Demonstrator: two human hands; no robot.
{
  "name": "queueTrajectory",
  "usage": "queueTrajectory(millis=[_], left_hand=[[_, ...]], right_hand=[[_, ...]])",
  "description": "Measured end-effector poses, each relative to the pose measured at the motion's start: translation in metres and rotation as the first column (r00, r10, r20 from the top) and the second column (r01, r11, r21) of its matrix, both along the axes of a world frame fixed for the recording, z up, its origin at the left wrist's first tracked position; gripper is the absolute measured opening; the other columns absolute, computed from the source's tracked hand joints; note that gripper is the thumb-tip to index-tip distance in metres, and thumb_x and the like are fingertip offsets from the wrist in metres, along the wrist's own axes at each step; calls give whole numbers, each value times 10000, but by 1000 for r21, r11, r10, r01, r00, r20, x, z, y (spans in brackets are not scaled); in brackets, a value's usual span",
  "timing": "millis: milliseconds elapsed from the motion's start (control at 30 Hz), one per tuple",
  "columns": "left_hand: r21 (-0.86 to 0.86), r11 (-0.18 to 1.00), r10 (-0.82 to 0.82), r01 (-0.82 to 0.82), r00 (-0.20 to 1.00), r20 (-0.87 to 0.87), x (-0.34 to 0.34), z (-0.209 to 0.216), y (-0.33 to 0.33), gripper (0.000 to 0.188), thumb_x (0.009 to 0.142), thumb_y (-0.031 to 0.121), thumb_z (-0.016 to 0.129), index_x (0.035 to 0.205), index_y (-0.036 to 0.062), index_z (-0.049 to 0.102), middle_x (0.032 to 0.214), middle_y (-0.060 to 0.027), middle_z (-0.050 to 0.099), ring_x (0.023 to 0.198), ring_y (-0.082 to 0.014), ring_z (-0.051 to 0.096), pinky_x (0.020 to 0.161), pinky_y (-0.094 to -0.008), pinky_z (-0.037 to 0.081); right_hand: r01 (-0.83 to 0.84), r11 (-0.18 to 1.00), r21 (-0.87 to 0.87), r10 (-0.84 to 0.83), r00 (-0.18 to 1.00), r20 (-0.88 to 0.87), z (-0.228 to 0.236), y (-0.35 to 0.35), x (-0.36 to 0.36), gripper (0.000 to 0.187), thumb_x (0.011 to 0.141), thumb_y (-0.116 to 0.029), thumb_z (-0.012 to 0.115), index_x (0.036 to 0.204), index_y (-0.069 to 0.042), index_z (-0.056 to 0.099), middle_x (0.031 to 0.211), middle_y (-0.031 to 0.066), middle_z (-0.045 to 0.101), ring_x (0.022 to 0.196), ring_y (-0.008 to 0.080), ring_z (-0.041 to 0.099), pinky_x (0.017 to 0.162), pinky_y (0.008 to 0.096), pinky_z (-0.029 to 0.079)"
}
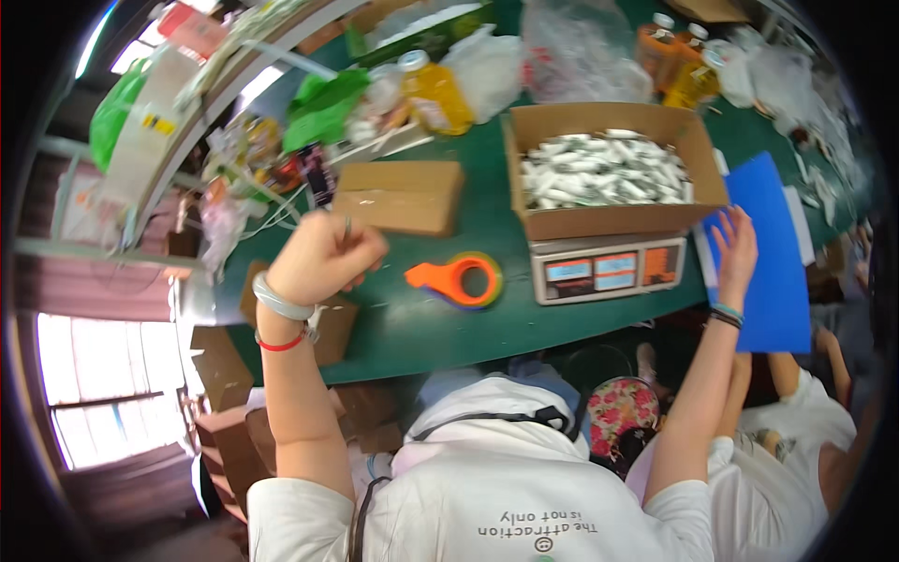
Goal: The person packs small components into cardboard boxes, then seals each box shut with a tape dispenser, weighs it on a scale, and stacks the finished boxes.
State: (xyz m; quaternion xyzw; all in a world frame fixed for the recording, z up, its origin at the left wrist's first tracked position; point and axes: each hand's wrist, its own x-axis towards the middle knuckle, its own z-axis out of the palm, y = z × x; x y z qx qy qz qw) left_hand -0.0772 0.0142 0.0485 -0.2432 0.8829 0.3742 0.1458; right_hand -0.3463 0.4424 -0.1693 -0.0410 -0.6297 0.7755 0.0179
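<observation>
An open cardboard box (613,225) full of small white tube-like pieces (604,169) sits on a digital scale (609,269) with a lit display. My right hand (738,251) is just off the box's near right corner, over the edge of a blue folder or board (763,272); its fingers are apart and loosely bent. To the left, my left hand (328,253) hovers near a closed cardboard box (401,195), its fingers curled in. Whether anything is inside that curl is hidden. Between the scale and my left hand lies an orange tape dispenser (459,280).
Bottles of yellow liquid (435,94) and plastic bags (581,51) crowd the far side of the green table (393,337). At left rises a metal shelf frame (225,80). Another person in a white shirt (796,440) is close on my right. Cartons (234,431) are stacked lower left.
</observation>
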Motion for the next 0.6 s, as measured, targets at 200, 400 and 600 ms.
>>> queueTrajectory(millis=[200,400,600], left_hand=[[-238,938,273,-254,961,51,85,-195,-129,201,756,42,510,901,-14,637,779,-160,651,656,-224,642,633,-310,519],[-631,686,565,-362,812,147,74,-340,-195,617,754,94,571,1319,111,325,1163,-280,467,1039,-435,515,900,-448,441],[-699,621,550,-354,832,68,69,-374,-218,321,843,50,443,1162,51,407,1059,-284,514,973,-417,545,852,-431,465]], right_hand=[[59,998,4,-59,996,64,-2,-21,8,450,932,-333,456,1230,5,450,1251,141,475,1164,266,469,936,391,418],[53,996,78,-56,998,37,0,-49,14,448,913,-361,491,1207,-24,474,1209,125,510,1133,234,489,854,349,455],[5,984,179,-7,1000,8,24,-47,30,480,928,-371,452,1229,3,452,1233,155,492,1152,246,478,869,342,454]])
